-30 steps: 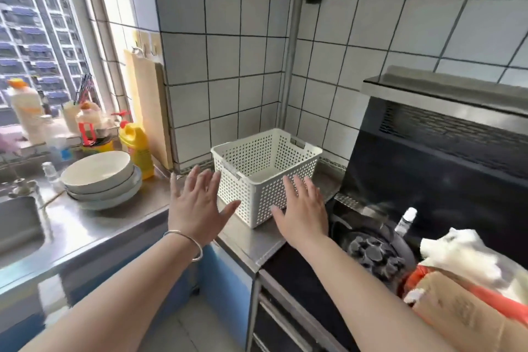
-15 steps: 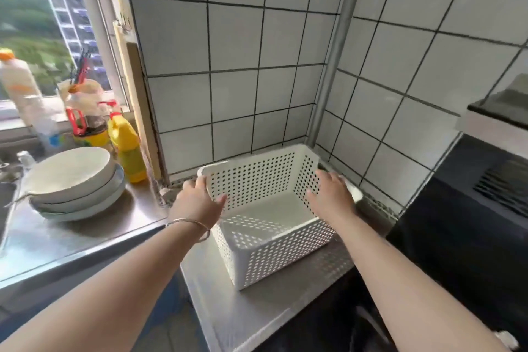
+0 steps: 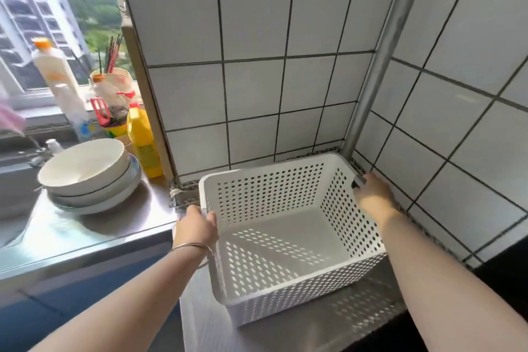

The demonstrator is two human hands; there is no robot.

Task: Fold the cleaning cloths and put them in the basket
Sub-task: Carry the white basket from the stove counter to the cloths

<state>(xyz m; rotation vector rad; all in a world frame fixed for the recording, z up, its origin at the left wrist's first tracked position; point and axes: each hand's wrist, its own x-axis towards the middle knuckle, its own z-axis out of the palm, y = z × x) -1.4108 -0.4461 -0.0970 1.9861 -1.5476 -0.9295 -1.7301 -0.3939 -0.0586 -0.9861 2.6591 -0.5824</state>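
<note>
Two hands are on the white perforated plastic basket [image 3: 288, 237], which sits at centre frame on the steel counter [image 3: 85, 234], tucked into the tiled corner beside the grey vertical pipe [image 3: 380, 66]. Our left hand [image 3: 195, 227] curls round the basket's left rim, thumb over the edge; our right hand [image 3: 371, 194] closes on the grey handle at its far right rim. The basket is empty, and no cloths show in the frame. We judge it light and stiff, with smooth walls that could slip, so the two opposite rims are the sound places to hold it. At left, well apart, stand stacked white bowls [image 3: 85, 171] and a yellow bottle [image 3: 143, 143].
</note>
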